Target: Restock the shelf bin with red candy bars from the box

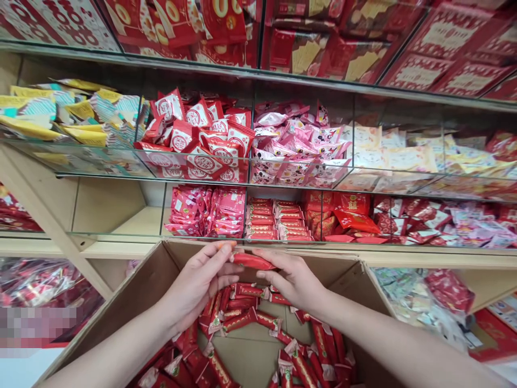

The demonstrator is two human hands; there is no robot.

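Above a cardboard box (165, 280), my left hand (205, 269) pinches one end of a red wrapped candy bar (252, 261). My right hand (293, 277) has its fingers on the other end, so the bar lies level between both hands. Inside the box, red wrapped bars (238, 321) of the same look lie loose around a bare patch of the bottom. Just behind the hands, similar red bars (260, 218) stand stacked in two columns in a glass-fronted shelf compartment.
Pink packets (208, 210) fill the compartment left of the stacked bars; red packets (353, 213) lie to the right. Glass edges (194, 237) divide the shelves. Higher up are red-and-white packets (197, 137) and pink ones (299, 140). Plastic bags (420, 302) lie right of the box.
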